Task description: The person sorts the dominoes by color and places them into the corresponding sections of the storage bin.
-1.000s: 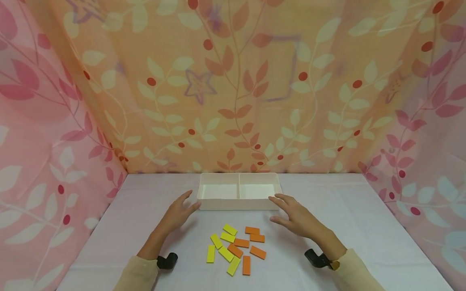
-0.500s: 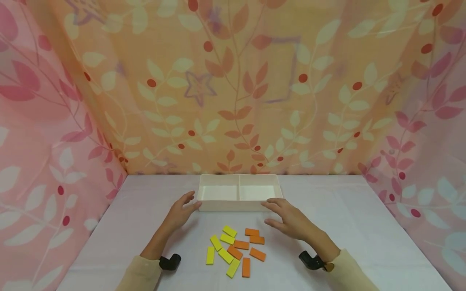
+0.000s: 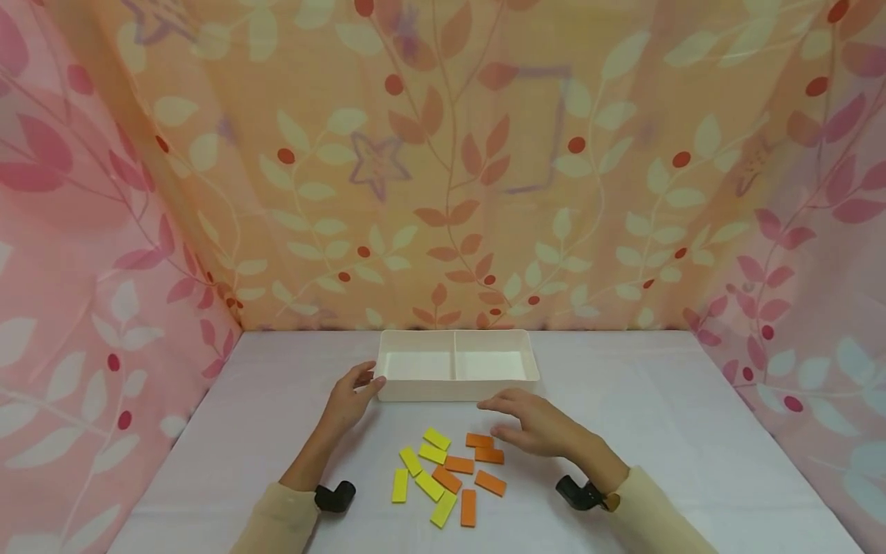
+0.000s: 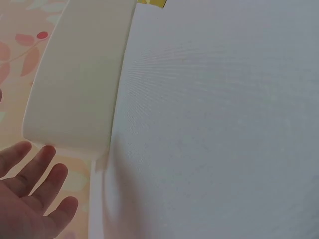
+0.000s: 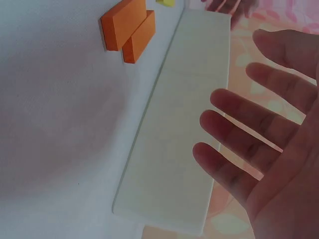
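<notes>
A white two-compartment box (image 3: 453, 391) stands at the back of the table, both compartments bare. My left hand (image 3: 348, 402) is at its left end, thumb over the front corner. In the left wrist view the fingertips (image 4: 48, 152) lie right at the edge of the box's end, fingers loosely bent. My right hand (image 3: 543, 425) hovers in front of the box's right half, fingers spread and holding nothing. Several yellow tiles (image 3: 400, 486) and several orange tiles (image 3: 468, 508) lie loose in front of the box, yellow mostly left, orange mostly right.
A white cloth (image 3: 623, 385) covers the table. Behind the box hangs an orange floral curtain (image 3: 318, 231), with pink floral curtains at both sides. A black wrist camera (image 3: 335, 496) sits on the left wrist, and another black camera (image 3: 577, 492) on the right.
My right hand has moved left and slightly nearer, away from the box's right corner. My left hand has shifted slightly right, up to the box's left end. Box and tiles stay put.
</notes>
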The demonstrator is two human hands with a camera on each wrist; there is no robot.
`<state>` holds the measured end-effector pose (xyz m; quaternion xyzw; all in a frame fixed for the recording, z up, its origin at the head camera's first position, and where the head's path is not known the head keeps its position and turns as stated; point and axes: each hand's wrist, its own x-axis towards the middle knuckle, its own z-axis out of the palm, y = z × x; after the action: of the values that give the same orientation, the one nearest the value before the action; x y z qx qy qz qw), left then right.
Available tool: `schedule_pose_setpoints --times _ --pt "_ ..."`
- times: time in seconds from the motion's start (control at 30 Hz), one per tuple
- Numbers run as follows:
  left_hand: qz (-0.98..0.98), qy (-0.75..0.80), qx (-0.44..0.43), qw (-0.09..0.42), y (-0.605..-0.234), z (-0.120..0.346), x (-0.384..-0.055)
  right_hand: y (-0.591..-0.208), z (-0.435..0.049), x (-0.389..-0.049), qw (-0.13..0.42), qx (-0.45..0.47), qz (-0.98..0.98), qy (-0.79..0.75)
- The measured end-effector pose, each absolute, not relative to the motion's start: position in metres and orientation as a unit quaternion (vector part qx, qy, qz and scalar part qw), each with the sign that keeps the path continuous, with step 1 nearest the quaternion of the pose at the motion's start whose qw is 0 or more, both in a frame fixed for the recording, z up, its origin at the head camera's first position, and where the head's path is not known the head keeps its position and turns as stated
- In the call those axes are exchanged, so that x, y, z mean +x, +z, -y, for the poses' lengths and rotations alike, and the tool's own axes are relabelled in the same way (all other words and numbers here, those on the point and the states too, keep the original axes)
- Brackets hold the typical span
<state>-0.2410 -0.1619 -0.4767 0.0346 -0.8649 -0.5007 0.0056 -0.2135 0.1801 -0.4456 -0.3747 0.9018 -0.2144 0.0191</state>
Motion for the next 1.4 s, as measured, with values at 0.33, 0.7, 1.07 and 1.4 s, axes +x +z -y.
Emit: schedule_pose_setpoints --times 0.33,0.7,1.07,1.4 --pt "0.859 -0.508 0.049 0.049 -0.483 0.163 -0.245 -0.451 -0.168 -0.223 0.085 -0.406 -0.888 -0.199" --pt "0.858 -0.507 0.052 0.062 -0.484 0.162 -0.246 -0.461 -0.158 -0.231 0.137 -0.408 -0.888 -0.159" --pt "0.856 -0.510 0.061 0.056 -0.485 0.163 -0.248 -0.467 -0.154 -0.233 0.152 -0.438 -0.873 -0.153" --pt "0.856 -0.509 0.065 0.068 -0.487 0.166 -0.253 -0.467 -0.152 -0.231 0.154 -0.442 -0.875 -0.126"
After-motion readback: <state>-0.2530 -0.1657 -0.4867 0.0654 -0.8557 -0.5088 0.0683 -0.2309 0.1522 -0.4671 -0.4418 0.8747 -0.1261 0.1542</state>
